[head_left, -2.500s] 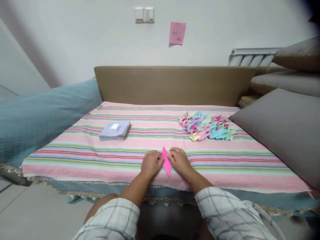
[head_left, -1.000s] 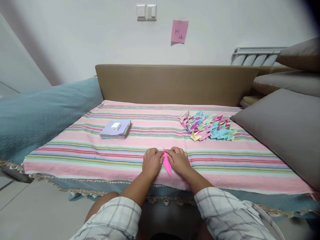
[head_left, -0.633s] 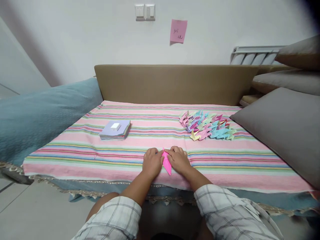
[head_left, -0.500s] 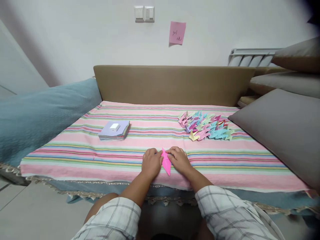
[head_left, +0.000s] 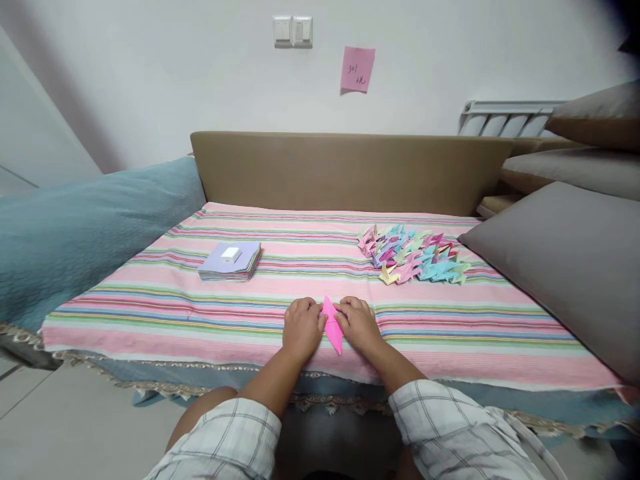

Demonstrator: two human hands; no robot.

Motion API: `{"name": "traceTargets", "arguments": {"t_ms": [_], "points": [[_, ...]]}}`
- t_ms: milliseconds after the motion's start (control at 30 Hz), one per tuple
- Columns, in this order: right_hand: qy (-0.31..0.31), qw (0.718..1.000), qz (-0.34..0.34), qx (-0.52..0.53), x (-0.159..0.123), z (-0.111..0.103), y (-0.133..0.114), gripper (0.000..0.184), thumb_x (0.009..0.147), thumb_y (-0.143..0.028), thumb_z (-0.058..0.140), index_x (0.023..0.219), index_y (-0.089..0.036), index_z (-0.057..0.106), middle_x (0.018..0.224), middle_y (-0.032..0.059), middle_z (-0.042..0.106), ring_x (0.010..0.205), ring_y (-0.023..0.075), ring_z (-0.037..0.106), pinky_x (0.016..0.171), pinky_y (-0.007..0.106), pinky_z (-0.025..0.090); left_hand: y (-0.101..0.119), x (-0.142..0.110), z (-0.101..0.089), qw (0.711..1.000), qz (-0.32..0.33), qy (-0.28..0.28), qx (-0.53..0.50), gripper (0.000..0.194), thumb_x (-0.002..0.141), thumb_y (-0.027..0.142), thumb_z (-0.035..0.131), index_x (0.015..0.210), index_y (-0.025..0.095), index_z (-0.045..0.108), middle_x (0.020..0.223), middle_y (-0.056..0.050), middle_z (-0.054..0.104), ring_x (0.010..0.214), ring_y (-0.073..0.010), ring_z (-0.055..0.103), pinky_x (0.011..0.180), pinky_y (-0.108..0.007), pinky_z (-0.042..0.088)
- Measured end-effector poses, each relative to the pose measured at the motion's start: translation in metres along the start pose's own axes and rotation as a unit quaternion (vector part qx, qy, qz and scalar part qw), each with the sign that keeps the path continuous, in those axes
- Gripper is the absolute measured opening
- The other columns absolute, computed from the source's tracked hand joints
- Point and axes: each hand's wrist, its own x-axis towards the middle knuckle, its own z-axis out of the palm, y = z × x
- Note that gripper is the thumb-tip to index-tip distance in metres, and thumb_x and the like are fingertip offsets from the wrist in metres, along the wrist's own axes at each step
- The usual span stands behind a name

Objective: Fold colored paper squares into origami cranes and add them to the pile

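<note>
A bright pink folded paper (head_left: 333,329), a long narrow diamond with a crease across it, lies on the striped cloth (head_left: 165,313) near the front edge. My left hand (head_left: 301,329) rests against its left side, fingers curled and thumb on the paper's edge. From the right, my right hand (head_left: 359,325) holds the opposite edge with thumb and fingertips. Beyond my right hand lies a cluster of several folded paper cranes (head_left: 415,257) in pink, blue, green, yellow and purple.
To the left sits a stack of square coloured paper (head_left: 225,265) with a small white block (head_left: 231,255) on top. Grey cushions (head_left: 555,247) pile up at the right. A brown backrest (head_left: 350,172) stands behind, and a blue covered armrest (head_left: 110,220) bounds the left.
Both hands stay on the pink paper. My thumbs have shifted slightly along its edges, and more of its upper tip shows. The whole view has moved a little.
</note>
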Motion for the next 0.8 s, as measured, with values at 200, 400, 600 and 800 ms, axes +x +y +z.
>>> {"name": "traceTargets", "arguments": {"t_ms": [200,400,600,800], "points": [[0.017,0.989,-0.015,0.148,-0.003,-0.002,-0.002,0.025,0.080,-0.021,0.050,0.103,-0.024,0.061,0.104,0.0042,0.065,0.101,0.0209,0.054,0.091,0.037,0.035,-0.002,0.000,-0.002,0.989,0.000,0.009,-0.150,0.025,0.078,0.022,0.058,0.103,0.022,0.057,0.097,-0.004,0.064,0.098,-0.0217,0.054,0.090,-0.038,0.037],[0.014,0.856,0.029,0.516,0.000,0.003,-0.007,0.033,0.071,-0.031,0.059,0.102,-0.021,0.049,0.079,0.0010,0.064,0.072,0.0163,0.061,0.068,0.030,0.046,0.001,0.004,-0.004,0.804,-0.113,-0.026,-0.583,0.054,0.068,0.031,0.067,0.114,0.021,0.039,0.081,0.001,0.062,0.061,-0.0107,0.058,0.059,-0.024,0.044],[-0.003,0.775,0.066,0.629,-0.003,-0.002,-0.015,0.046,0.063,-0.033,0.072,0.100,-0.022,0.048,0.071,-0.0020,0.064,0.065,0.0139,0.059,0.069,0.029,0.044,0.010,0.002,-0.017,0.704,-0.172,-0.044,-0.687,0.074,0.052,0.030,0.081,0.112,0.018,0.040,0.065,0.004,0.061,0.055,-0.0099,0.057,0.058,-0.023,0.043],[-0.045,0.769,0.052,0.636,-0.006,-0.006,-0.019,0.038,0.065,-0.042,0.072,0.093,-0.020,0.057,0.071,-0.0022,0.060,0.063,0.0120,0.054,0.061,0.024,0.042,0.017,-0.002,-0.019,0.729,-0.156,-0.075,-0.662,0.069,0.051,0.032,0.082,0.107,0.017,0.044,0.059,0.006,0.059,0.050,-0.0069,0.052,0.054,-0.019,0.039]]}}
